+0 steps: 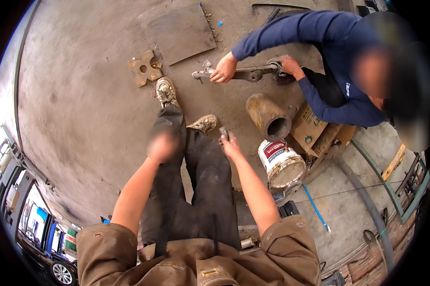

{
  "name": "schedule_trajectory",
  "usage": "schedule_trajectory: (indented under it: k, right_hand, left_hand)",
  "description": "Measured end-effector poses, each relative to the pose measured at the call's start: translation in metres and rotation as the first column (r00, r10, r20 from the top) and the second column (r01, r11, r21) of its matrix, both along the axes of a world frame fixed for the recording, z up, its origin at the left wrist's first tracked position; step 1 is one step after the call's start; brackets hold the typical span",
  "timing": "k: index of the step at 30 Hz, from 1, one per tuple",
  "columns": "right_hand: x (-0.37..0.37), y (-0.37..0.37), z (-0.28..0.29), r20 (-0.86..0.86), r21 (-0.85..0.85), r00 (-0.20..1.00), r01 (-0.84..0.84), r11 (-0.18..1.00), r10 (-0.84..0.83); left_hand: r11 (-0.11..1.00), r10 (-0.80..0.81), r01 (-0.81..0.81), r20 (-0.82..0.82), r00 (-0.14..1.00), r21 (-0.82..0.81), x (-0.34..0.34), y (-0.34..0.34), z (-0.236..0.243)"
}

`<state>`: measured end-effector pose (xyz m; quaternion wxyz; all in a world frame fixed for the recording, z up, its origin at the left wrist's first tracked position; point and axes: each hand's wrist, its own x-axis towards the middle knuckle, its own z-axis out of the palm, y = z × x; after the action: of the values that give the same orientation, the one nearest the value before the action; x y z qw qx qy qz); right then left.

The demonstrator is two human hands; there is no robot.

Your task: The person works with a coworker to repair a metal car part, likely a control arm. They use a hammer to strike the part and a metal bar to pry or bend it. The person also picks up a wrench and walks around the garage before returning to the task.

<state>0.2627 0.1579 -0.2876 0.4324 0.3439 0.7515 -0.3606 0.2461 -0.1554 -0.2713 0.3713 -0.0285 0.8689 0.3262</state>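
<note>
My right hand (231, 147) is closed around a small grey metal piece (224, 131), whose end sticks up past my fingers above my right knee. My left hand (163, 147) is over my left thigh; blur hides its fingers and anything in them. Ahead and to the right, a co-worker in a dark blue top has both hands on a long, greasy metal arm (246, 75) with jointed ends. One of the co-worker's hands (224, 68) rests near its left end, the other (291, 66) at its right end. Neither of my hands touches that arm.
A rusty thick-walled pipe section (263, 110) lies to my right, beside a white bucket (281, 164) and a cardboard box (308, 125). A flat steel sheet (182, 33) and a notched plate with a hole (145, 69) lie ahead. A blue hose (316, 207) is at the lower right.
</note>
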Motion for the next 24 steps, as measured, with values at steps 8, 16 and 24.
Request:
schedule_trajectory:
  k: [8,16,24]
  right_hand:
    - [-0.071,0.032,-0.069,-0.262,-0.188,0.814,0.485,0.854,-0.519]
    - [-0.098,0.058,-0.146,-0.490,-0.620,0.721,0.107,0.778,-0.490]
    - [-0.194,0.133,-0.110,-0.552,0.433,-0.059,-0.873,0.226,0.832]
  left_hand:
    - [0.975,-0.207,0.213,0.095,0.974,-0.059,-0.110,-0.010,-0.032]
    - [0.927,-0.342,0.326,-0.062,0.938,-0.184,-0.170,0.009,-0.171]
    - [0.816,-0.577,0.569,-0.089,0.812,-0.103,-0.248,0.052,-0.266]
